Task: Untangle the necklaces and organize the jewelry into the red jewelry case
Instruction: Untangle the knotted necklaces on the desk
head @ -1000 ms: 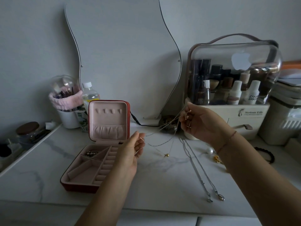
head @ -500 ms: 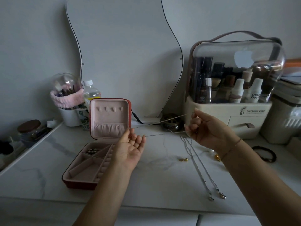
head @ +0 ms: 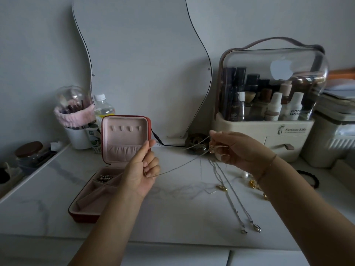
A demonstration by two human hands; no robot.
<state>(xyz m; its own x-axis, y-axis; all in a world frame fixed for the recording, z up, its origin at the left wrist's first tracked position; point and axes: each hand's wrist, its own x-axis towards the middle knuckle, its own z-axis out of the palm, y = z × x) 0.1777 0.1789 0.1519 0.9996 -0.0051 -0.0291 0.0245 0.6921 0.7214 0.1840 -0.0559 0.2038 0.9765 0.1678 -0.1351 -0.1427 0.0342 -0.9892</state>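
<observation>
Between the red jewelry case (head: 83, 213) and cosmetics organizer (head: 255, 129), left grip (head: 141, 174) and right grip (head: 237, 150) pinch one chain (head: 180, 166).

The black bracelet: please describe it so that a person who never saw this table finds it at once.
Find the cream cosmetics box with the clear lid at the right. On the marble tabletop just before it, far right, lies the black bracelet. It is the only dark, thick ring; the pearl and gold pieces nearby are pale or shiny.
</observation>
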